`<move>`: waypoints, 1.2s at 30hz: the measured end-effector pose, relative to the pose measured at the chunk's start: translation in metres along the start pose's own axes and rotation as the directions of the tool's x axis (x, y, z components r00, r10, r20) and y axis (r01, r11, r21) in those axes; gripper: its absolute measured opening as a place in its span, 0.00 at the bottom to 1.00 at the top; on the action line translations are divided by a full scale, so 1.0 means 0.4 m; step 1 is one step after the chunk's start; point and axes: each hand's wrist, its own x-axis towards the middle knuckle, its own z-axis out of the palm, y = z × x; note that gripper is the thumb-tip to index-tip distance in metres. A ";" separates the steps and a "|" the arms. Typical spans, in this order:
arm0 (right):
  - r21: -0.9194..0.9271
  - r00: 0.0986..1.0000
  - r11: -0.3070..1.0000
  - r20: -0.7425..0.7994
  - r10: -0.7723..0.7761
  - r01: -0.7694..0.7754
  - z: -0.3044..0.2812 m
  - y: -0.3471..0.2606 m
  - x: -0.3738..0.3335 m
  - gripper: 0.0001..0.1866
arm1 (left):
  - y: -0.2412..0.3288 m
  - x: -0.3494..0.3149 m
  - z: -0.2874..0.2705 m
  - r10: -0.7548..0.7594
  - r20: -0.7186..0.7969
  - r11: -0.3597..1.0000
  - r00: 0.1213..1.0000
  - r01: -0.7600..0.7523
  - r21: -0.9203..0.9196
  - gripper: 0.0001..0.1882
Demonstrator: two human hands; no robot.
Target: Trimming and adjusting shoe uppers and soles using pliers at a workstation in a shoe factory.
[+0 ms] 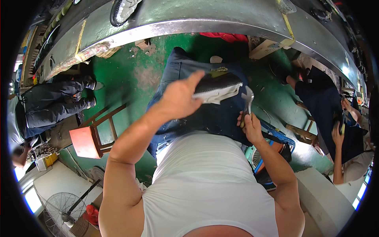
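Note:
Across my lap lies a black shoe upper [219, 83] with a stitched edge and pale lining hanging from its near side. My left hand [179, 96] is at its left end, thumb and forefinger spread around it; the other fingers are hidden. To the right of the upper, my right hand [252, 125] is closed round the handles of steel-headed pincers [248, 98], their head pointing away from me, beside the upper and apart from it. A small olive-green piece [218, 72] shows just beyond the upper, on my dark trousers [185, 71].
A long metal-edged bench [189, 27] spans the far side, with a shoe [123, 11] on it. An orange-topped stool [85, 141] stands left. People sit at both sides: dark trousers [55, 108] left, a working hand [338, 135] right. A fan [65, 213] stands lower left.

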 end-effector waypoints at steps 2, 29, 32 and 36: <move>0.199 0.993 0.974 -0.038 0.116 -0.106 -0.005 0.006 -0.008 0.18 | 0.045 0.022 -0.072 0.062 -0.162 0.961 0.985 -0.103 -0.257 0.40; -0.485 0.875 0.866 0.359 0.325 -0.123 0.003 -0.276 0.076 0.12 | -0.043 0.021 0.221 -0.004 -0.185 0.997 0.983 -0.011 -0.080 0.15; -0.641 0.907 0.648 0.357 -0.222 0.411 0.002 -0.201 0.088 0.11 | -0.051 0.017 0.225 -0.046 -0.161 0.992 0.986 0.026 -0.119 0.15; -0.322 0.899 0.933 0.342 0.274 -0.162 -0.058 -0.271 0.074 0.10 | -0.055 0.031 0.226 -0.019 -0.185 0.990 0.983 -0.007 -0.138 0.15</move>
